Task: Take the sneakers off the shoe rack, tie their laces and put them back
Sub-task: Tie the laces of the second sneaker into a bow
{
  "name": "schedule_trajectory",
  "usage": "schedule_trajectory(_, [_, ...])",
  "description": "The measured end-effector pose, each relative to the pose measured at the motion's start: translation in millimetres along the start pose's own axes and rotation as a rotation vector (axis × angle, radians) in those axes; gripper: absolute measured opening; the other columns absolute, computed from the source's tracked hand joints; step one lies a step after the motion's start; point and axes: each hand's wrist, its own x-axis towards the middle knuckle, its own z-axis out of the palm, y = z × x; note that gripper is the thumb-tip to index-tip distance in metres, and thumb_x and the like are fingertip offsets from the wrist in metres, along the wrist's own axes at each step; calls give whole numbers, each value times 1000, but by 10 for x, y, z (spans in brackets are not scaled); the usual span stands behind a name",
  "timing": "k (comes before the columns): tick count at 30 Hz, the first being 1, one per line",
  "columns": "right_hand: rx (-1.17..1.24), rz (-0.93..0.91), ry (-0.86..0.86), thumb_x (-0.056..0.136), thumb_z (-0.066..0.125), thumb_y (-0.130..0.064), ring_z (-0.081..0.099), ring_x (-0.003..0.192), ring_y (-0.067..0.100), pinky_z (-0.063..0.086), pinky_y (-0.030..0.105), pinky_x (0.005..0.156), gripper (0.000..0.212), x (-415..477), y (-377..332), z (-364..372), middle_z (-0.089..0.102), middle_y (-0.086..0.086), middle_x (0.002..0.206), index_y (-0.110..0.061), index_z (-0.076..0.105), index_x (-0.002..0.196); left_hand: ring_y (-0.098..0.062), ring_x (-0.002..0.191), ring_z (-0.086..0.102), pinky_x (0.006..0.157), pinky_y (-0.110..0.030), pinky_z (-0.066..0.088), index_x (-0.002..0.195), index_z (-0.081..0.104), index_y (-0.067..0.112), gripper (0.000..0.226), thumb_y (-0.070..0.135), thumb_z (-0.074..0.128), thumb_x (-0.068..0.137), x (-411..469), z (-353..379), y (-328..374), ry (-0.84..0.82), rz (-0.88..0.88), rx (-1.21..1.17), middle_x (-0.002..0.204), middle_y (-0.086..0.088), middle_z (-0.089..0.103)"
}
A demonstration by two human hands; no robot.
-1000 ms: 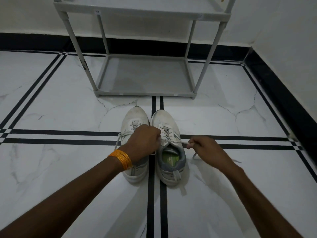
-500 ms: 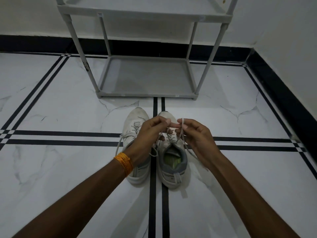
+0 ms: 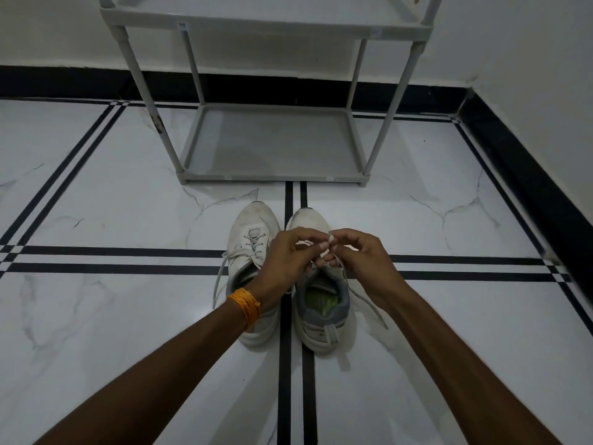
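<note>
Two white sneakers stand side by side on the floor, toes toward the rack. The left sneaker (image 3: 250, 239) has loose laces trailing to the left. Over the right sneaker (image 3: 321, 313), with its grey collar and green insole, both hands meet. My left hand (image 3: 285, 258) and my right hand (image 3: 359, 255) each pinch a strand of the right sneaker's lace (image 3: 365, 303), fingertips touching above the tongue. One lace end hangs down to the floor on the right.
A grey shoe rack (image 3: 272, 179) stands just beyond the sneakers, its bottom shelf bare. White marble floor with black stripes lies all around. A black skirting and white wall (image 3: 529, 175) close the right side.
The hands came together from apart: the right hand swung in from the right with its strand, and both rose slightly above the right sneaker, fingertips now touching.
</note>
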Motion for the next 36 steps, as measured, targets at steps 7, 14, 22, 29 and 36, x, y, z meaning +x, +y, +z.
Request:
schedule_trajectory(7, [278, 116, -79, 90, 61, 1, 68, 66, 18, 55, 24, 62, 14, 39, 1, -71, 73, 11, 78, 0, 65, 104, -12, 55, 66, 50, -17, 50, 109, 53, 0, 40, 2, 78, 78, 71, -60, 51, -32, -215, -227, 82, -17, 70])
schedule_trajectory(14, [92, 113, -31, 83, 72, -7, 64, 53, 12, 49, 21, 47, 20, 38, -26, -127, 68, 12, 74, -11, 53, 83, -8, 60, 64, 54, -13, 49, 112, 66, -8, 33, 6, 74, 83, 160, -85, -23, -207, -212, -128, 79, -12, 71])
schedule_trajectory(22, [148, 13, -16, 84, 70, -1, 75, 82, 24, 58, 26, 69, 26, -95, 61, -67, 76, 18, 93, -2, 61, 108, -14, 62, 66, 60, -23, 54, 88, 67, -1, 13, 8, 75, 83, 76, 69, -156, 61, -150, -167, 73, -11, 71])
schedule_trajectory(29, [-24, -173, 101, 88, 69, -12, 76, 78, 24, 61, 36, 75, 15, -70, 108, 32, 78, 10, 89, -6, 75, 100, -18, 67, 68, 66, -28, 57, 89, 67, 7, 7, 13, 70, 89, 65, 53, -165, 51, -102, -58, 86, -12, 68])
schedule_trajectory(36, [43, -64, 140, 88, 69, -12, 71, 68, 20, 55, 25, 62, 16, -14, 143, 96, 75, 15, 81, -8, 67, 103, -24, 70, 71, 61, -29, 57, 85, 58, -3, 21, 11, 73, 86, 29, -122, -113, -92, 40, 53, 82, -18, 72])
